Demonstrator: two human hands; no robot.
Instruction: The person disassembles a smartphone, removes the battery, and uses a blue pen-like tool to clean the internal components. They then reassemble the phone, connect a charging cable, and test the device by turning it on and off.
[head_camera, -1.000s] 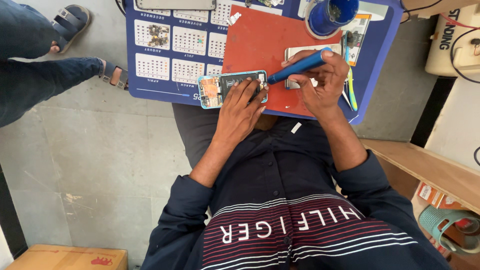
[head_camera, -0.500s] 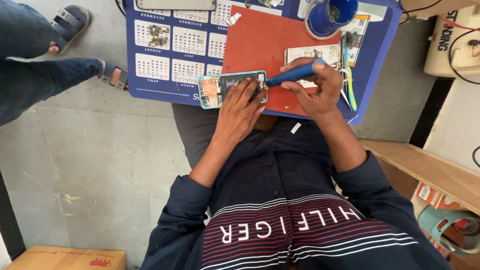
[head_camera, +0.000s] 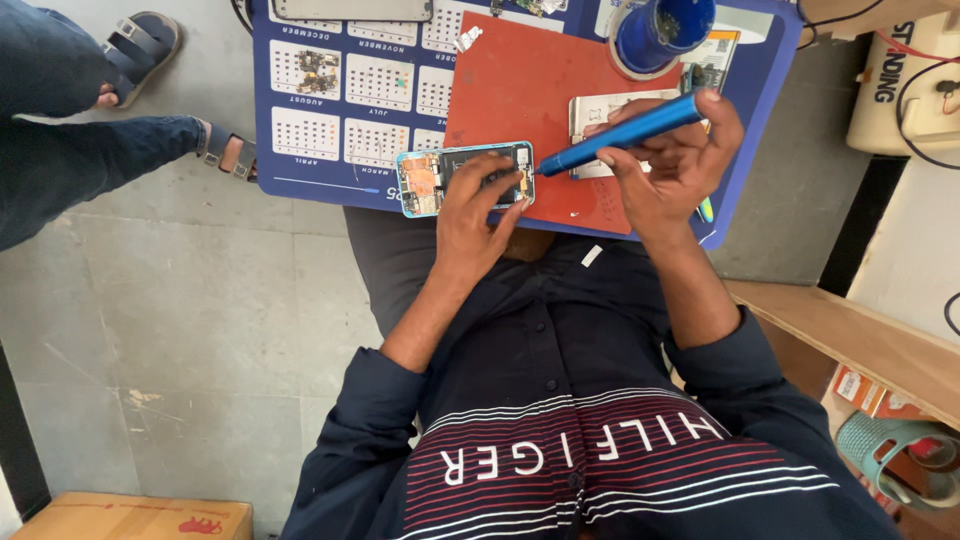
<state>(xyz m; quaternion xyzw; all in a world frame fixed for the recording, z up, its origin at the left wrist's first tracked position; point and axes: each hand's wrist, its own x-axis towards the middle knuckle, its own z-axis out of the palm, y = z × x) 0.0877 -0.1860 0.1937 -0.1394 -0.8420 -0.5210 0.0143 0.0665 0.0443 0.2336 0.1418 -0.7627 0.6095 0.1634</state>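
Blue electric screwdriver (head_camera: 622, 133), gripped in the right hand (head_camera: 672, 165), points at the opened phone (head_camera: 462, 177), which the left hand (head_camera: 478, 205) pins flat against the red mat (head_camera: 520, 90) for steadiness.

A blue screwdriver (head_camera: 625, 133), a red mat (head_camera: 530, 90), a light-blue-rimmed phone (head_camera: 462, 178).

A brown cardboard box (head_camera: 130, 518) with a red mark sits on the floor at lower left. A small orange-and-white packet (head_camera: 858, 390) lies on the wooden shelf at right. A cream container (head_camera: 912, 85) with dark lettering stands at upper right.
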